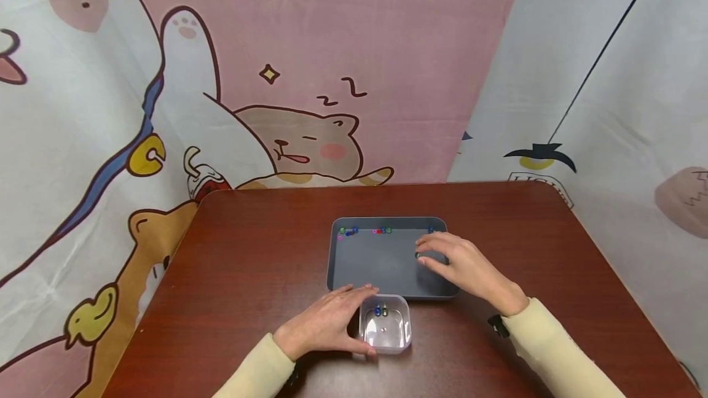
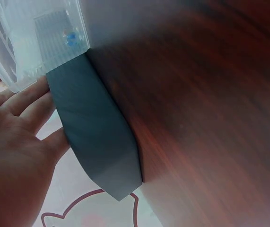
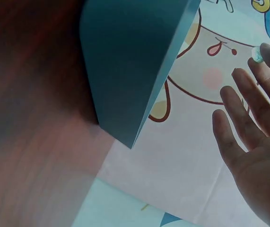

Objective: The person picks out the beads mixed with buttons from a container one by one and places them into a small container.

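Over the right part of the grey tray (image 1: 376, 263), my right hand (image 1: 461, 266) pinches a small greenish glass marble (image 3: 257, 54) between thumb and index finger. Its other fingers are spread, and it is raised above the tray floor. My left hand (image 1: 332, 321) holds a clear square plastic box (image 1: 385, 339) from the left, fingers at the far corner and thumb at the near one. Inside the box lie a blue marble (image 1: 378, 311) and a greenish marble (image 1: 385, 311). The box stands against the tray's near edge.
Along the tray's far edge lie small coloured pieces: a left cluster (image 1: 348, 232), a middle row (image 1: 381, 231) and a blue one (image 1: 431, 230) beyond my right hand. The brown wooden table (image 1: 249, 250) ends at a cartoon-printed cloth (image 1: 409, 78).
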The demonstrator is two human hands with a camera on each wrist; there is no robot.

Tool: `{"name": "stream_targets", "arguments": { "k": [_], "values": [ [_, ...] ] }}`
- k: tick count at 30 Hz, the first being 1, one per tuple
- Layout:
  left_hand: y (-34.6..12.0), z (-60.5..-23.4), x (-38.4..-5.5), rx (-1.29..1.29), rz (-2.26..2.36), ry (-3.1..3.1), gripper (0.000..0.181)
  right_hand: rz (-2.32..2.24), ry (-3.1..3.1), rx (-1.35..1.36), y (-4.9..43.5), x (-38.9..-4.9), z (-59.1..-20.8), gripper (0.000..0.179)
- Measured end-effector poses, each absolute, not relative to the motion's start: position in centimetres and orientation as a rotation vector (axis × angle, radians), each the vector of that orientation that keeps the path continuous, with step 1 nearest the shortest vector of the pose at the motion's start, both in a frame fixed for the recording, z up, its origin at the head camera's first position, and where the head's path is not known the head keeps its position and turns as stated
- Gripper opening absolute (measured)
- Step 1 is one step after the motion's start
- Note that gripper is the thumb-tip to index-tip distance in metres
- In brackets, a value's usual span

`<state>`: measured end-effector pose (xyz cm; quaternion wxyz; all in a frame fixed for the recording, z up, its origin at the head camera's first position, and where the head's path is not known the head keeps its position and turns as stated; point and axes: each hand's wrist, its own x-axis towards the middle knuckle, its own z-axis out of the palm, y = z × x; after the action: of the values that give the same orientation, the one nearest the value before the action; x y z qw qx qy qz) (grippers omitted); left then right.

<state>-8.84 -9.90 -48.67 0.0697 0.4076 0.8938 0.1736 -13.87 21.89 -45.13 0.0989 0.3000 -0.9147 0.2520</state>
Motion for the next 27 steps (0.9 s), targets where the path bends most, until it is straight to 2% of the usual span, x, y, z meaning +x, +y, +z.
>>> {"name": "stream_targets", "arguments": {
  "k": [27],
  "values": [
    [-10.0,-48.8,-8.8,1.247,0.558,2.692,0.101,0.909,-2.516,1.102,19.1,-8.9,-46.2,0.016]
  ]
}}
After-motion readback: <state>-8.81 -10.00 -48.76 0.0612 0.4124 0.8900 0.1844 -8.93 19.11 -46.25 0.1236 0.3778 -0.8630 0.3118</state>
